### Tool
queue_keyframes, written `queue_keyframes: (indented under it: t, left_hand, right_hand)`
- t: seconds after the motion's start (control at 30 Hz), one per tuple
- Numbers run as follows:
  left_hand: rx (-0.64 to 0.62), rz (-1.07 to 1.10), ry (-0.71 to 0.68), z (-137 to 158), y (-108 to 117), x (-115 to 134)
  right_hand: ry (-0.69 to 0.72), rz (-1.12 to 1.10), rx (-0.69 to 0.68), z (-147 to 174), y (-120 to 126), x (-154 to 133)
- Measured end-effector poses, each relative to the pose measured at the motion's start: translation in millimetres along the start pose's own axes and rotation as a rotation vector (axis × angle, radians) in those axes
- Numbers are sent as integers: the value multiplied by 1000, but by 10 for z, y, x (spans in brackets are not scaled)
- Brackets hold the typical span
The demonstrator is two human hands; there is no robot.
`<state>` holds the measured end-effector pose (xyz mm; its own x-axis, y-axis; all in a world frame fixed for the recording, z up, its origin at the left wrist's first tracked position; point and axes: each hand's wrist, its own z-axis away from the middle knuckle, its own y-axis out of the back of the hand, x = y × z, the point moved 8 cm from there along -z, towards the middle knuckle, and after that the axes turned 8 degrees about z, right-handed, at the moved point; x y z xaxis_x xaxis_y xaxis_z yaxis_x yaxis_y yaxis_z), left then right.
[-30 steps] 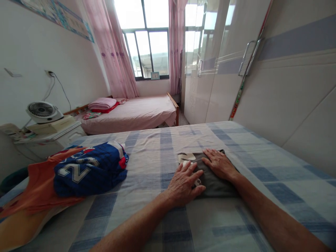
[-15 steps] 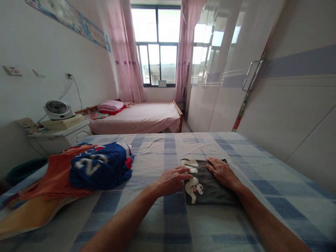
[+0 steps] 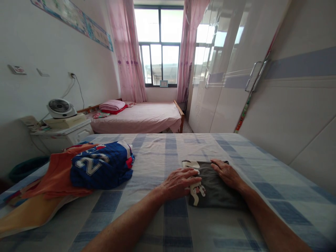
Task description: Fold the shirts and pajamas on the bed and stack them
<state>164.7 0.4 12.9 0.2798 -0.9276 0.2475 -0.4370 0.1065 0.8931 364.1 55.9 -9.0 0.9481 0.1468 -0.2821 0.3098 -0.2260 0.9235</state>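
A dark grey garment [image 3: 212,189] with a cream print lies folded into a flat rectangle on the checked bedsheet [image 3: 149,164]. Across its left edge rests my left hand [image 3: 180,181], fingers stretched out over the print and hiding part of it. My right hand [image 3: 228,174] lies on the upper right part of the garment with its fingers extended. Neither hand grips the cloth. Farther left, a blue jersey [image 3: 102,166] with a white number sits crumpled on an orange garment [image 3: 56,175], with a yellow one [image 3: 34,213] below.
A second bed [image 3: 147,115] with pink bedding stands beyond the near one, under the window. The tall glossy wardrobe [image 3: 225,98] lines the right side. On the left, a white cabinet [image 3: 65,134] carries a fan [image 3: 61,107], and a dark green basin [image 3: 26,169] sits on the floor.
My left hand has slid a little right, farther onto the print. My right hand has shifted slightly right and down in view. The camera view has turned a little; the clothes pile is unchanged.
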Motion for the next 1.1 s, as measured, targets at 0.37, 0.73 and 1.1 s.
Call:
queue_keyframes:
  t: [0.37,0.73,1.1]
  left_hand:
    - [205,275,200,-220,239,-103]
    - [683,828,713,-61,1530,-678]
    - [367,1121,381,-176,862,436]
  right_hand:
    - [-233,-267,243,43,455,411]
    - [-273,-817,332,149,732,-154]
    - [-256,-1484,-282,669,589,-1670]
